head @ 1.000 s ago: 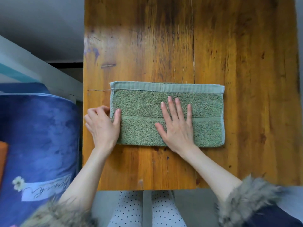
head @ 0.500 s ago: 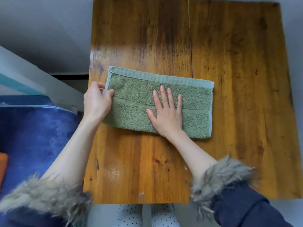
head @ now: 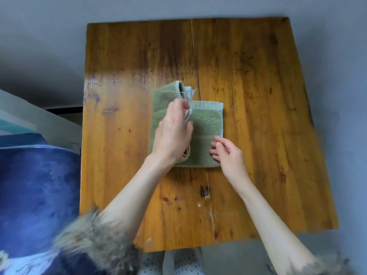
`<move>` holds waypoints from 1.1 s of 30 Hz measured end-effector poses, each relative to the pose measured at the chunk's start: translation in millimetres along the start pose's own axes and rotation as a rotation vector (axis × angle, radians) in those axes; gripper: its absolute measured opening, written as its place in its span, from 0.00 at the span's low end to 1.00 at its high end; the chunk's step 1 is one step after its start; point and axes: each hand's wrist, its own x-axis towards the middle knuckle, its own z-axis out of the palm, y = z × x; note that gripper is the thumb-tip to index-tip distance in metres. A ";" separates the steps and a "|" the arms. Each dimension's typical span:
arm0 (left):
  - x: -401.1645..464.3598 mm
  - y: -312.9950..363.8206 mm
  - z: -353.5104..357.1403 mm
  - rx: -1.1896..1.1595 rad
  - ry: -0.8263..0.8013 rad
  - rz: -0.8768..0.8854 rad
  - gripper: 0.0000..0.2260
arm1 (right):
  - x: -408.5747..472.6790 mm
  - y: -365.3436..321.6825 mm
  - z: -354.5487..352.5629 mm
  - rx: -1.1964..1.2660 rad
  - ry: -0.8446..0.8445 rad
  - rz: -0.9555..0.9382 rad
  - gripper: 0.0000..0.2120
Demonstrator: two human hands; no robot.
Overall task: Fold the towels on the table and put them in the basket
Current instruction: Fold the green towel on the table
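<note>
Two fur-trimmed sleeves (head: pixel 95 241) sit nearest to me at the bottom edge, with dotted trousers (head: pixel 178 262) showing between them below the near edge of the tabletop (head: pixel 258 116). From there both bare forearms reach up over the wood. My right hand (head: pixel 228 153) rests at the towel's right edge, near its lower corner, fingers loosely curled and touching the cloth; I see nothing held in that grip. My left hand (head: pixel 174 133) is a little farther in, its grip pinching the towel's left end, which is lifted off the wood and brought over toward the right, so the pale hem hangs in a bunch by the fingertips. I see the green towel (head: pixel 206 124) lying near the middle of the tabletop, its right half flat on the wood, the raised part blurred. Off to my left, beside the tabletop, is a blue cushion (head: pixel 35 185). Beyond the far edge is grey floor (head: pixel 139 8).
</note>
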 end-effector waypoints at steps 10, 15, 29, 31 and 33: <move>-5.2 -1.5 89.8 -0.020 -0.121 -0.038 0.13 | 0.9 16.3 -21.2 0.187 -0.063 0.126 0.16; -10.8 -9.8 88.1 -0.161 -0.128 -0.001 0.11 | 5.0 17.3 -19.6 0.204 -0.061 0.147 0.16; -39.2 -43.3 61.8 0.511 -0.138 0.189 0.19 | 64.3 -38.0 5.7 -0.135 0.049 -0.050 0.07; -40.3 -40.8 63.9 0.498 -0.107 0.199 0.19 | 61.7 -36.6 5.7 -0.106 0.066 -0.079 0.09; -39.5 -37.7 66.5 0.481 -0.078 0.226 0.18 | 62.5 -35.9 6.8 -0.097 0.089 -0.087 0.11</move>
